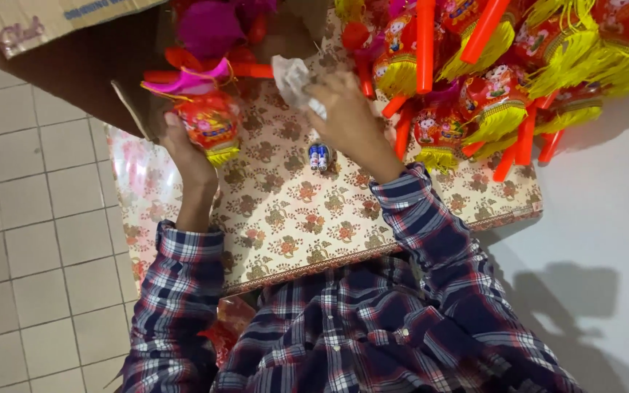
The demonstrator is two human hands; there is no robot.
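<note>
the left hand (183, 149) is clamped on a red lantern (211, 125) at the tabletop's (293, 218) far left corner, while the right hand (347, 116) grips crumpled clear plastic (294, 80) above two small batteries (318, 156).

Pile of red lanterns (489, 80) cut off by top edge; count not determinable. Cardboard box (45, 22) cropped at top left. Left hand (183, 149) fingers hidden behind the held lantern (209, 124). Small batteries (319, 156) too small for detail. Crumpled plastic wrap (293, 80) partly covered by right hand (347, 116).

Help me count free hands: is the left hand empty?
No, the left hand holds a red lantern with a yellow fringe, while the right hand grips crumpled clear plastic.
</note>
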